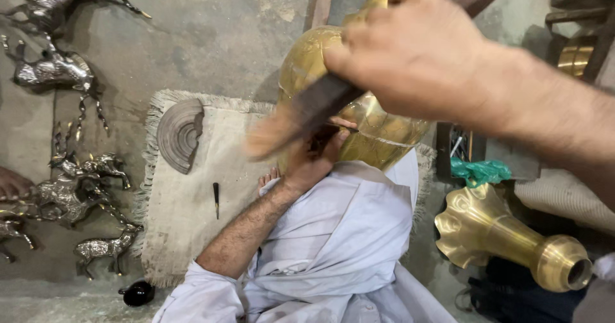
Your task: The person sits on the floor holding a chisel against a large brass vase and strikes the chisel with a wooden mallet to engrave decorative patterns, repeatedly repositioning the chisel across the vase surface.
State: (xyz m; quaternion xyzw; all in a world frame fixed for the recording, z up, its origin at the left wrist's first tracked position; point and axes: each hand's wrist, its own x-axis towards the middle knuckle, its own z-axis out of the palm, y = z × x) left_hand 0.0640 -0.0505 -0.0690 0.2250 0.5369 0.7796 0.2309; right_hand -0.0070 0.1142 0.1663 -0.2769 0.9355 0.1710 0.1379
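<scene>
Right hand grips a mallet — brass vase just beneath.

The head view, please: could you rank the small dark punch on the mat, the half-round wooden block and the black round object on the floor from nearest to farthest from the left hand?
From the left hand, which rests against the brass vessel:
1. Small dark punch, on the mat to its left.
2. Half-round wooden block, farther left, at the mat's upper corner.
3. Black round object, on the floor below the mat.

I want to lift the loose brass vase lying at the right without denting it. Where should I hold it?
Probably round the narrow neck of the brass vase, from above. It lies on its side, flared scalloped mouth left, collar right; the slim middle fits a hand best.
</scene>
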